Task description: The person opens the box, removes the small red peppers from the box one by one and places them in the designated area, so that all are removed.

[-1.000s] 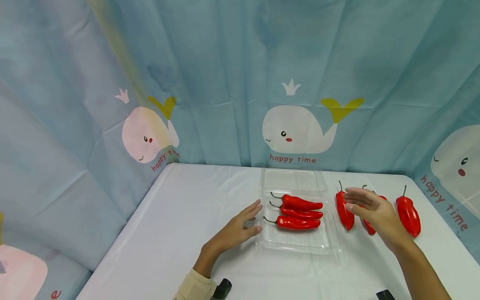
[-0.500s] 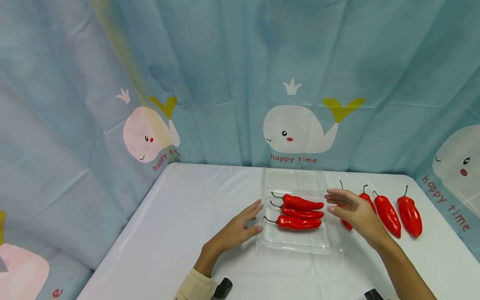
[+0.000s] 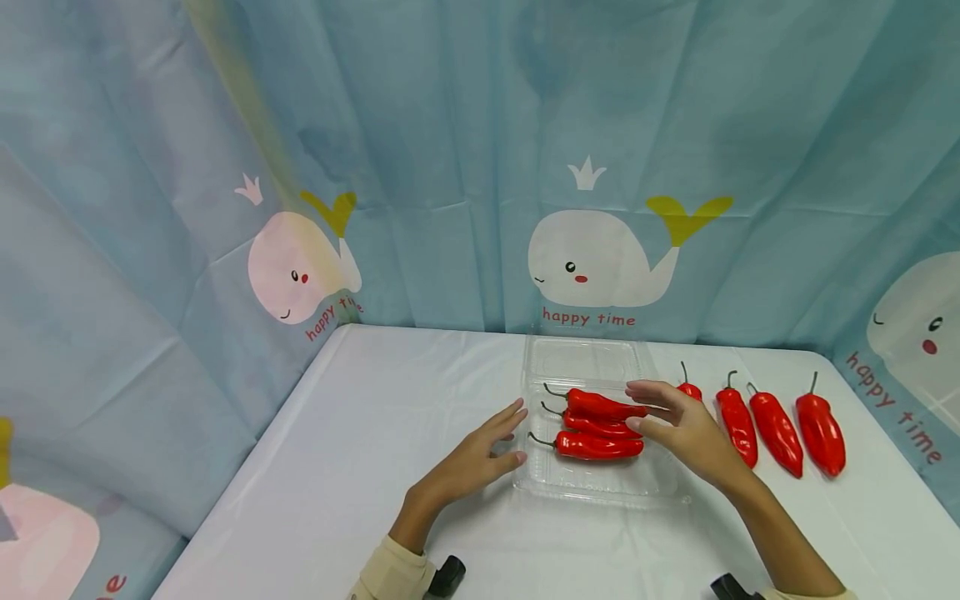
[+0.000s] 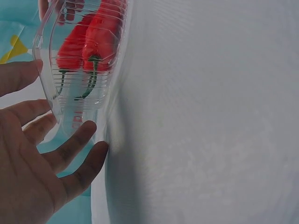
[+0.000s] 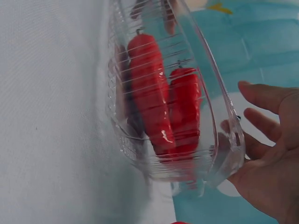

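A clear plastic clamshell box lies open on the white table, its lid folded back. Three red peppers lie in it, stems pointing left. My left hand rests open on the table, fingertips at the box's left edge. My right hand hovers open at the box's right edge, fingers over the pepper tips, holding nothing. In the left wrist view the box and peppers sit just past my straight fingers. The right wrist view shows the box with peppers beside my palm.
Several more red peppers lie in a row on the table right of the box, from one partly behind my right hand to the outermost. A blue whale-print curtain closes off the back and sides. The table's left edge runs diagonally.
My right hand has moved left, from above the loose peppers to the box's right edge, uncovering the row of peppers. The left hand has stayed put.
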Action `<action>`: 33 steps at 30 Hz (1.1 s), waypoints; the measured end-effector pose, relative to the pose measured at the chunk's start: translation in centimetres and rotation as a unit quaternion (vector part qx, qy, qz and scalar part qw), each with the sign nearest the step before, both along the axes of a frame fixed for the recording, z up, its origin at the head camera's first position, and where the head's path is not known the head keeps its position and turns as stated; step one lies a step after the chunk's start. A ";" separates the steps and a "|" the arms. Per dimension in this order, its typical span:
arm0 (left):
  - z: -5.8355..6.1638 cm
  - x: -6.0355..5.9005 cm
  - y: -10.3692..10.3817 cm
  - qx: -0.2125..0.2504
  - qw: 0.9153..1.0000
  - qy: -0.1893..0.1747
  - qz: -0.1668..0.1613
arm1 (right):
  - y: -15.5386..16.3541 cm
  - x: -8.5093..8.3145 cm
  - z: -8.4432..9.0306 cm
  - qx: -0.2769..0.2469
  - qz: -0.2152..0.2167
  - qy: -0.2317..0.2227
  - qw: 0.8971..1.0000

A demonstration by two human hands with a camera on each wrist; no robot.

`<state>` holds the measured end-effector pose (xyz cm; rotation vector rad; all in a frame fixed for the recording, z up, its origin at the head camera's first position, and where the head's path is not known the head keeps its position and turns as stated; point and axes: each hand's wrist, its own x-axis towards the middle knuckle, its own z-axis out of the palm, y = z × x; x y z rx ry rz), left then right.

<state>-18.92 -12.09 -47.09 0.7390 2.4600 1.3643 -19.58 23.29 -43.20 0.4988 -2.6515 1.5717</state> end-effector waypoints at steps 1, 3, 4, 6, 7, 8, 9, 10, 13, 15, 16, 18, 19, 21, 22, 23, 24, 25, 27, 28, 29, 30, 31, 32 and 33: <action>0.0 0.0 0.0 0.000 1.000 -0.001 0.000 | -0.1 -0.1 -0.1 0.000 0.001 0.000 1.000; 0.0 0.0 0.0 0.002 1.000 -0.001 0.000 | -0.3 -0.2 -0.2 0.003 0.001 0.002 1.000; 0.0 0.0 0.0 0.002 1.000 -0.001 0.000 | -0.4 -0.3 -0.3 0.006 0.000 0.003 1.000; 0.0 0.0 0.0 0.002 1.000 -0.002 0.000 | -0.6 -0.4 -0.5 0.012 -0.001 0.003 1.000; 0.0 0.0 0.0 0.002 1.000 -0.002 0.001 | -0.7 -0.5 -0.5 0.014 -0.002 0.004 1.000; 0.0 0.1 0.0 0.002 1.000 -0.002 0.001 | -0.8 -0.5 -0.6 0.016 -0.003 0.005 1.000; 0.0 0.1 0.0 0.002 1.000 -0.002 0.002 | -0.9 -0.6 -0.7 0.018 -0.003 0.006 1.000; 0.0 0.1 0.0 0.001 1.000 -0.002 0.003 | -1.0 -0.7 -0.7 0.018 -0.003 0.006 1.000; 0.0 0.1 0.0 0.000 1.000 -0.002 0.004 | -1.2 -1.0 -0.9 0.020 0.000 0.008 1.000; 0.0 0.1 0.0 0.000 1.000 -0.003 0.005 | -1.4 -1.2 -1.0 0.024 0.002 0.011 1.000; 0.0 0.0 0.0 0.000 1.000 -0.003 0.005 | -1.5 -1.3 -1.1 0.026 0.003 0.012 1.000; 0.0 0.0 0.0 0.001 1.000 -0.004 0.005 | -1.7 -1.5 -1.3 0.030 0.005 0.012 0.999; 0.0 0.0 0.0 0.002 1.000 -0.004 0.004 | -1.8 -1.7 -1.3 0.032 0.006 0.013 0.999; -0.1 0.0 0.1 0.002 1.000 -0.004 0.004 | -1.9 -1.8 -1.4 0.036 0.006 0.013 0.999; -0.1 0.0 0.1 0.002 1.000 -0.004 0.004 | -2.0 -1.9 -1.5 0.037 0.007 0.012 0.999; -0.1 0.0 0.1 0.003 1.000 -0.004 0.004 | -2.1 -2.0 -1.5 0.038 0.009 0.011 0.999; -0.1 -0.1 0.1 0.002 1.000 -0.004 0.004 | -2.1 -2.0 -1.5 0.040 0.010 0.012 0.999; -0.1 0.0 0.1 0.002 1.000 -0.004 0.004 | -2.2 -2.1 -1.6 0.041 0.011 0.011 0.999; -0.1 0.0 0.2 0.002 1.000 -0.005 0.005 | -2.3 -2.1 -1.6 0.042 0.013 0.011 0.999; -0.1 0.0 0.2 0.002 1.000 -0.005 0.005 | -2.3 -2.2 -1.5 0.042 0.014 0.010 0.999; -0.1 0.0 0.2 0.002 1.000 -0.004 0.006 | -2.3 -2.2 -1.5 0.042 0.014 0.008 0.999; -0.1 0.0 0.2 0.001 1.000 -0.004 0.006 | -2.4 -2.2 -1.5 0.042 0.013 0.006 0.999; 0.0 0.0 0.1 0.001 1.000 -0.004 0.006 | -2.4 -2.3 -1.5 0.044 0.013 0.006 0.999; -0.1 0.0 0.1 0.001 1.000 -0.004 0.007 | -2.5 -2.3 -1.5 0.046 0.012 0.006 0.999; -0.1 0.0 0.1 0.000 1.000 -0.003 0.007 | -2.5 -2.4 -1.5 0.049 0.011 0.005 0.999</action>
